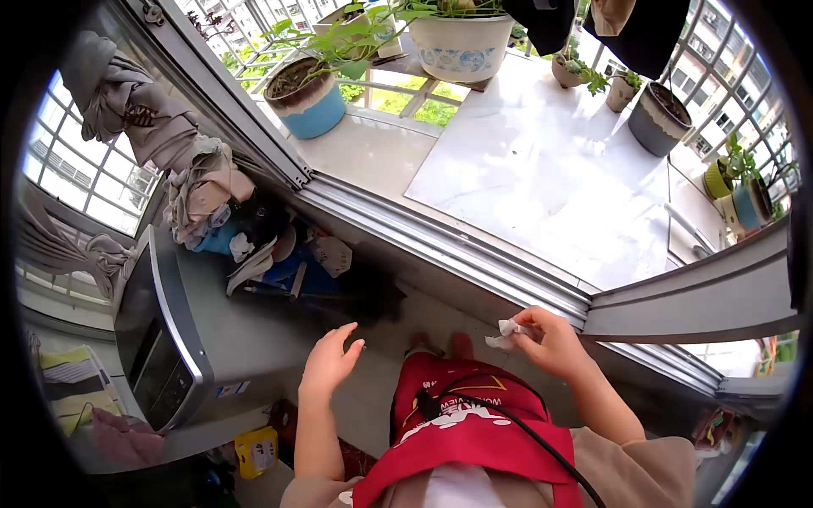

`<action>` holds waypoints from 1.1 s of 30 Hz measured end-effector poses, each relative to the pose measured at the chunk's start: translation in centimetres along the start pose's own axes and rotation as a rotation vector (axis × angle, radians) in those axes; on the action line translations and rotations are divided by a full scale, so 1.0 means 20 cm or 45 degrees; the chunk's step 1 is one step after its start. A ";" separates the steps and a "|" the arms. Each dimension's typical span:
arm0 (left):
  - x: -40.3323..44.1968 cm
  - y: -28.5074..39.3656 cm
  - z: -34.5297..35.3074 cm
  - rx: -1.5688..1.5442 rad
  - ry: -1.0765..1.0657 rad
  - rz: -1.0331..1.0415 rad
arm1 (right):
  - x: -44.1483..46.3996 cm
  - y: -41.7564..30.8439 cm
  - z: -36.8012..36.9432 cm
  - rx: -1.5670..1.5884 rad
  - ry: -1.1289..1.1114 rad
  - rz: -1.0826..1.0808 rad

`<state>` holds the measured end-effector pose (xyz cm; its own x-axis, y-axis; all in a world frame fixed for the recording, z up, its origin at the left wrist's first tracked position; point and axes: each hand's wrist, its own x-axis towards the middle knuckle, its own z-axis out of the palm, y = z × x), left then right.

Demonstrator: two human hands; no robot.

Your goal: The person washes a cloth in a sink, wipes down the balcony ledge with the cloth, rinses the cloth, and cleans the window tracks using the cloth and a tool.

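My right hand (550,340) pinches a crumpled white tissue (506,334) between thumb and fingers, just in front of the metal window track (449,245). To the left, my left hand (333,360) hangs in the air with its fingers apart and nothing in it, beside the grey appliance (246,330). Between the hands, a red apron (474,415) covers my front, and a dark cable runs across it. Beyond the track lies a glossy white panel (542,169) on the ledge.
Potted plants stand on the ledge: a blue pot (313,114), a large white pot (457,49) and a dark grey pot (659,123). Cloths and bags (212,190) are piled on the appliance. A yellow packet (256,451) is at the lower left. The window frame (694,296) juts in at right.
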<state>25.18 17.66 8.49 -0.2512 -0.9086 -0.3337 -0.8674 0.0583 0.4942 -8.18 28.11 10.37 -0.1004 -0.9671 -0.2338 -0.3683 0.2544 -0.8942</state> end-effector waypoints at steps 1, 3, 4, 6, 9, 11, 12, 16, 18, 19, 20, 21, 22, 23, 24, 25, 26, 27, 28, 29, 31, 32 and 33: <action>0.08 -0.05 -0.03 -0.024 0.041 0.044 | 0.03 -0.03 -0.01 -0.007 0.048 0.060; 0.23 -0.07 -0.13 0.005 0.097 0.064 | 0.12 -0.04 -0.02 0.016 0.218 0.068; 0.31 -0.08 -0.19 0.034 0.166 0.088 | 0.19 -0.08 -0.03 0.023 0.285 0.093; 0.50 -0.13 -0.26 0.050 0.221 0.168 | 0.37 -0.12 -0.01 0.158 0.391 0.175; 0.73 -0.10 -0.41 -0.024 0.200 0.357 | 0.80 -0.26 0.08 -0.536 0.617 -0.369; 0.83 -0.08 -0.50 -0.054 0.202 0.417 | 1.16 -0.38 0.19 -0.391 0.592 -0.405; 0.89 -0.08 -0.53 -0.072 0.205 0.468 | 1.36 -0.43 0.25 -0.317 0.607 -0.470; 1.05 -0.10 -0.59 -0.131 0.116 0.549 | 2.11 -0.58 0.56 -0.238 0.621 -0.849; 1.10 -0.14 -0.59 -0.115 0.070 0.500 | 2.39 -0.54 0.73 -0.346 0.354 -0.543; 1.12 -0.16 -0.60 -0.099 0.066 0.481 | 2.46 -0.50 0.81 -0.328 0.346 -0.541; 1.13 -0.17 -0.60 -0.081 0.057 0.459 | 2.48 -0.44 0.92 -0.532 0.322 -0.742; 1.14 -0.18 -0.61 -0.084 0.091 0.497 | 2.46 -0.43 0.98 -0.738 0.296 -0.940; 1.16 -0.18 -0.62 -0.082 0.083 0.482 | 2.44 -0.40 1.01 -0.728 0.283 -0.934; 1.16 -0.18 -0.61 -0.131 0.050 0.444 | 2.37 -0.41 0.99 -0.706 -0.033 -0.911; 1.16 -0.17 -0.61 -0.175 0.015 0.416 | 2.29 -0.43 0.96 -0.674 -0.336 -0.878; 1.17 -0.14 -0.61 -0.164 0.000 0.418 | 2.20 -0.42 0.89 -0.698 -0.351 -0.890; 1.18 -0.11 -0.61 -0.159 -0.003 0.424 | 2.11 -0.38 0.80 -0.721 -0.365 -0.901; 1.19 -0.08 -0.62 -0.173 0.004 0.426 | 2.02 -0.34 0.72 -0.757 -0.370 -0.826; 1.20 -0.04 -0.62 -0.188 0.009 0.432 | 1.93 -0.29 0.63 -0.793 -0.373 -0.748; 1.22 -0.02 -0.61 -0.255 -0.021 0.382 | 1.83 -0.26 0.53 -0.852 -0.323 -0.674; 1.24 0.07 -0.61 -0.398 -0.124 0.250 | 1.66 -0.24 0.38 -0.930 -0.237 -0.584; 1.26 0.13 -0.60 -0.531 -0.230 0.098 | 1.57 -0.22 0.34 -0.941 -0.098 -0.479; 1.28 0.17 -0.57 -0.565 -0.226 0.144 | 1.49 -0.20 0.31 -0.943 0.046 -0.365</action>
<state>20.71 -10.18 10.65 -0.4357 -0.8202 -0.3708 -0.5735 -0.0645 0.8166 -3.96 -1.68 4.65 0.0663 -0.9978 -0.0092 -0.9018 -0.0559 -0.4284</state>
